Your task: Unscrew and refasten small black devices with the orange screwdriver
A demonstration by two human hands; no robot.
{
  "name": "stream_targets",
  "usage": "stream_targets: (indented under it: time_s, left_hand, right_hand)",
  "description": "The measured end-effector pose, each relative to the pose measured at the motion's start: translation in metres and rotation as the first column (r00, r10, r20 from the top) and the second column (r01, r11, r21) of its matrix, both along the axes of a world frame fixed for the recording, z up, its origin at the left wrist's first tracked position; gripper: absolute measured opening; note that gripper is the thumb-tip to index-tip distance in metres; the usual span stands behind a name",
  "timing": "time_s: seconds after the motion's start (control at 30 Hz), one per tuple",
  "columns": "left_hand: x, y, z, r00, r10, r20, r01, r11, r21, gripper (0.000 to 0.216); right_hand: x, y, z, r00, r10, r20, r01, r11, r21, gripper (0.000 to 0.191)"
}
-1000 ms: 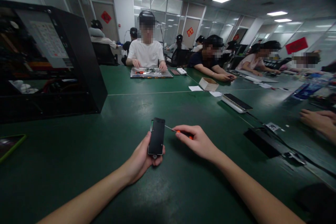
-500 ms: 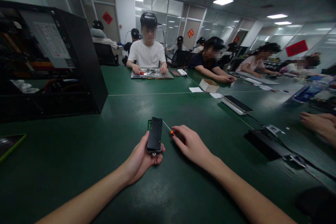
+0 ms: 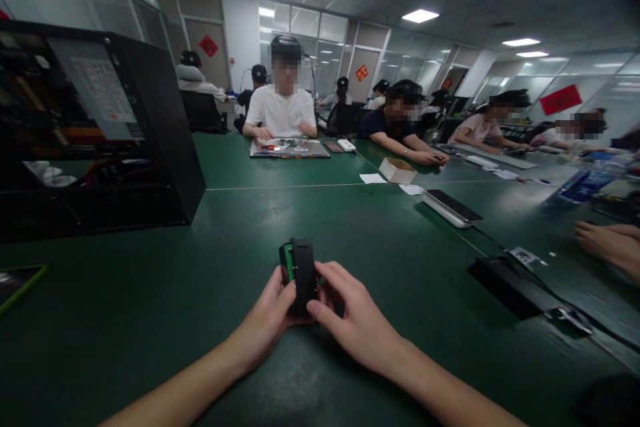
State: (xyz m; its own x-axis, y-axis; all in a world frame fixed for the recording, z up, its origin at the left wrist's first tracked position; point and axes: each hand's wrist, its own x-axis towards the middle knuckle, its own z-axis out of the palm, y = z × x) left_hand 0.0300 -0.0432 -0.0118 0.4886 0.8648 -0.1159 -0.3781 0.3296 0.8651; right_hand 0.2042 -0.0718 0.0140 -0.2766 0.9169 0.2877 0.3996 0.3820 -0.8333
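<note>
Holding: both hands are closed on the phone (image 3: 303, 275), dead centre, low over the table (image 3: 150, 320); I cannot tell whether its lower end touches the top.
Phone: a black slab standing on end, with a green strip showing along its left edge, at 12 o'clock from the wrists.
Left hand (image 3: 270, 312): the grip is wrapped round the lower left edge, thumb up the side.
Right hand (image 3: 357, 323): the grip is clamped on the lower right, thumb pressed at the base, fingers curled to the far side.
Doing it well: my read is to keep the pinch on the edges, not the face. Let the left hand carry the weight so the right stays light, and keep it low in case of a slip.
Watch for: squeezing where the green part peeks out could flex it, I judge.
Around: black case (image 3: 100, 140) at 10 o'clock, power strip (image 3: 453, 205) at 2 o'clock, another person's hand (image 3: 607, 247) at 3 o'clock, all well apart.
</note>
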Motion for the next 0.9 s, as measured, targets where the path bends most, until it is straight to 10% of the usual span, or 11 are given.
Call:
stream_targets:
  time_s: [0.23,0.9]
  left_hand:
    - [-0.003,0.004,-0.015,0.985,0.07,-0.158,-0.023,0.96,0.28,0.046]
    - [0.001,0.003,0.002,0.992,0.052,-0.112,-0.021,0.965,0.262,0.053]
  right_hand:
    - [0.0,0.005,-0.011,0.953,-0.106,-0.285,0.041,0.973,-0.227,0.037]
    - [0.008,0.017,-0.012,0.707,-0.166,-0.687,-0.283,0.824,-0.49,0.036]
